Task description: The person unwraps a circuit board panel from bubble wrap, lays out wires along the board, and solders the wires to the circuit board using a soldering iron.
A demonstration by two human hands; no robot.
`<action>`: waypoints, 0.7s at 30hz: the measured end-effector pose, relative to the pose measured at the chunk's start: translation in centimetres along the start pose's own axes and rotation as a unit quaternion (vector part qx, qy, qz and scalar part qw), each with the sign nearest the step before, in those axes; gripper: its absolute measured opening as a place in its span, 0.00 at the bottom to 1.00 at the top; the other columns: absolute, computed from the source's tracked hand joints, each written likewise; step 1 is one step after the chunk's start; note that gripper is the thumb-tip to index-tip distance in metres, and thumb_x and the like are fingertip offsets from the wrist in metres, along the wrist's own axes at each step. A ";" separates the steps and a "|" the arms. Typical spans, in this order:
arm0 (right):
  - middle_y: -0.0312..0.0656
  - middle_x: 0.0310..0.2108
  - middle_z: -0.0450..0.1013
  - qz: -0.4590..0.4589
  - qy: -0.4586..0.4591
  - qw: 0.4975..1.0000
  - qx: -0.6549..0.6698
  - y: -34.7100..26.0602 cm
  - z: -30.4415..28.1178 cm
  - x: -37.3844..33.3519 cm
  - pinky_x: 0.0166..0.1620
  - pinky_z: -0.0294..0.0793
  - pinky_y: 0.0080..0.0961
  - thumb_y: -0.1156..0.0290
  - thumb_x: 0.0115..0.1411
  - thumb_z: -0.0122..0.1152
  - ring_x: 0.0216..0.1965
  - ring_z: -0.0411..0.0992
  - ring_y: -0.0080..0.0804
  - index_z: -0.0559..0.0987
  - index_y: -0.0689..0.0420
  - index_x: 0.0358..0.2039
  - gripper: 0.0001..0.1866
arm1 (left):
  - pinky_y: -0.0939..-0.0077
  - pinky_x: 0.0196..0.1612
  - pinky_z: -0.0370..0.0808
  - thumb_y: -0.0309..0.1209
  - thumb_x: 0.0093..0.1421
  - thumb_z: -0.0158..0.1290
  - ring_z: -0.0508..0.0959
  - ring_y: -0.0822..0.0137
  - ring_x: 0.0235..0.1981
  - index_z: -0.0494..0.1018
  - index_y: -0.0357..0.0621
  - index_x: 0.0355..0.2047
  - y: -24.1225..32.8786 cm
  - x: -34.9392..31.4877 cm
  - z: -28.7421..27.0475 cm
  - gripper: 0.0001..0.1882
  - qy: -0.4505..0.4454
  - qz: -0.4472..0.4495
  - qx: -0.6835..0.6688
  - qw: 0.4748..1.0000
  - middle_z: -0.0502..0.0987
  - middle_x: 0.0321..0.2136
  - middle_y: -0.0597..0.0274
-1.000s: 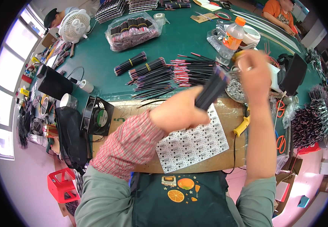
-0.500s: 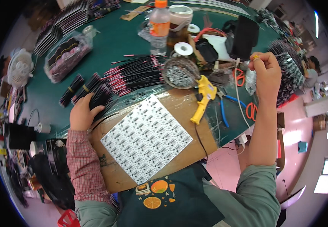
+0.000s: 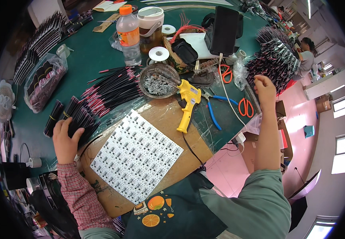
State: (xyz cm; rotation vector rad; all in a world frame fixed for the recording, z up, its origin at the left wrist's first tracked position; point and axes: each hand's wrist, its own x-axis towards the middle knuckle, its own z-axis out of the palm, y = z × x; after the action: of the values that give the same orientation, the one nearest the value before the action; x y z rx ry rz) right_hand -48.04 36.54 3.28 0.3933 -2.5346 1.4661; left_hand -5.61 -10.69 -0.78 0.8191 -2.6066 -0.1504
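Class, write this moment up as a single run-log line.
left hand: resting on bundle of black wires | right hand: raised, closed, contents unclear | white circuit panel on cardboard | yellow glue gun idle

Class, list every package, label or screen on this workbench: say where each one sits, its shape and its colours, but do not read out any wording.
Drink bottle: far side of the bench, upright, clear, orange cap, orange label.
Plastic bag: far left, clear, holding black and red wire bundles.
Lidded tub: right of the bottle, white lid and handle.
Dark screen: far right, propped upright, black rectangle.
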 end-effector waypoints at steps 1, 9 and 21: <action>0.33 0.26 0.74 0.018 -0.008 0.999 -0.036 0.9 0.0 -0.3 0.29 0.68 0.15 0.72 0.58 0.59 0.25 0.69 0.16 0.81 0.58 0.41 0.11 | 0.59 0.52 0.69 0.39 0.52 0.64 0.72 0.48 0.49 0.74 0.40 0.49 -0.4 0.2 0.1 0.26 0.018 -0.010 0.012 1.000 0.73 0.48 0.49; 0.34 0.26 0.75 0.058 0.082 0.993 -0.069 5.0 -2.2 -1.8 0.26 0.67 0.17 0.68 0.58 0.61 0.22 0.69 0.17 0.80 0.58 0.38 0.10 | 0.60 0.60 0.64 0.46 0.61 0.55 0.67 0.49 0.58 0.69 0.42 0.57 -7.3 3.4 2.2 0.28 0.085 -0.145 0.063 0.984 0.68 0.58 0.49; 0.43 0.29 0.77 0.071 0.133 0.966 -0.209 15.2 -8.5 -8.4 0.38 0.72 0.23 0.65 0.57 0.59 0.31 0.74 0.25 0.82 0.58 0.39 0.13 | 0.63 0.51 0.70 0.45 0.61 0.54 0.74 0.49 0.48 0.74 0.40 0.50 -11.3 4.4 3.9 0.24 0.018 -0.203 -0.007 0.979 0.76 0.45 0.44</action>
State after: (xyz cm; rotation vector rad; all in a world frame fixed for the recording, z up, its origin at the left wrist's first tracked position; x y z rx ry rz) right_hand -44.65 52.28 -7.45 -0.0489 -2.5918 0.9062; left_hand -4.54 -22.57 -5.35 1.3262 -2.3701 -0.2643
